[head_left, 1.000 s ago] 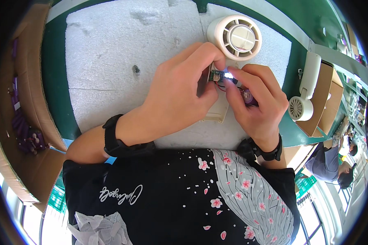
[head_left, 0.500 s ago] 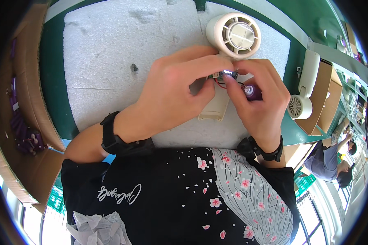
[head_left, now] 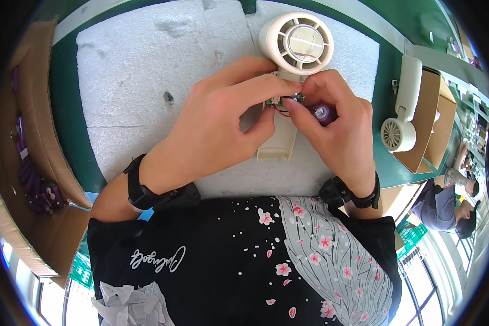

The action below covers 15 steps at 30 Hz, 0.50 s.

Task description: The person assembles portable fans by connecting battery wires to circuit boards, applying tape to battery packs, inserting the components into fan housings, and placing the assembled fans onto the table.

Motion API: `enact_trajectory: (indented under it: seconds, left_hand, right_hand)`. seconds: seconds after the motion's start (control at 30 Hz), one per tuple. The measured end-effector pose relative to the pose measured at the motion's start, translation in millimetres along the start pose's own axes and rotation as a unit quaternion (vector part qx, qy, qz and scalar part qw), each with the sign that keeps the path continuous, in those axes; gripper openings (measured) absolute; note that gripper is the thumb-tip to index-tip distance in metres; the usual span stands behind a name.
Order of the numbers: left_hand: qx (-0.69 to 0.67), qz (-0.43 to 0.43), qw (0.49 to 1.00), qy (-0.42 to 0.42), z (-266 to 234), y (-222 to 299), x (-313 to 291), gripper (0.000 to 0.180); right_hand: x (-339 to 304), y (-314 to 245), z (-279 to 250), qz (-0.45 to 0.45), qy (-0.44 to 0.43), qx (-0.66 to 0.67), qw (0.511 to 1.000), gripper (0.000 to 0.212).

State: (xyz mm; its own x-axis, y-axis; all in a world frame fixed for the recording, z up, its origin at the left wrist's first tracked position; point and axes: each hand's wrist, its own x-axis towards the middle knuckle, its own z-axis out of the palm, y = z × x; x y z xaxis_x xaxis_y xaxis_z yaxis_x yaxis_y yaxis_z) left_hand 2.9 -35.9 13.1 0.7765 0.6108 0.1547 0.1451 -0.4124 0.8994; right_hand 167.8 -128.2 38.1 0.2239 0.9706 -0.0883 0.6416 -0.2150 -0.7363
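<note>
A cream handheld fan (head_left: pixel 305 43) lies on the foam sheet, its round grille up and its handle shell (head_left: pixel 277 145) open toward me. Over the handle, a small green circuit board (head_left: pixel 293 99) with red and black wires is between my hands. The thumb and forefinger of my left hand (head_left: pixel 217 108) pinch the board's left end. My right hand (head_left: pixel 345 119) has its thumb and forefinger on the right end, while a purple cylindrical battery (head_left: pixel 326 114) rests inside the same curled hand. Fingers partly hide the board.
White foam (head_left: pixel 130 70) covers much of the green table. A second cream fan (head_left: pixel 405 108) lies at the right beside an open cardboard box (head_left: pixel 434 127). On the left, a big cardboard box (head_left: pixel 65 233) contains several purple batteries (head_left: pixel 38 187). Another person (head_left: pixel 440 209) is at the far right.
White lit segments showing on the board half a second ago are no longer visible. The whole view has shifted slightly, with fan and hands appearing farther left. Both hands keep their pinch.
</note>
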Motion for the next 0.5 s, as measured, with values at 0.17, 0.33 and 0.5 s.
enact_trajectory:
  seconds: [0.17, 0.33, 0.5]
  left_hand:
    - [-0.033, -0.01, 0.999, -0.01, -1, -3, 0, 0.035]
    - [-0.017, 0.036, 0.999, -0.025, -5, -14, -2, 0.033]
    - [0.012, 0.041, 0.999, -0.005, -12, -16, 3, 0.034]
  right_hand:
    - [2, 1, -4, 0.032, -0.045, 0.038, 0.998, 0.028]
    - [3, 1, -28, 0.133, -0.172, 0.149, 0.965, 0.044]
    - [-1, 15, -32, 0.012, -0.162, 0.137, 0.977, 0.063]
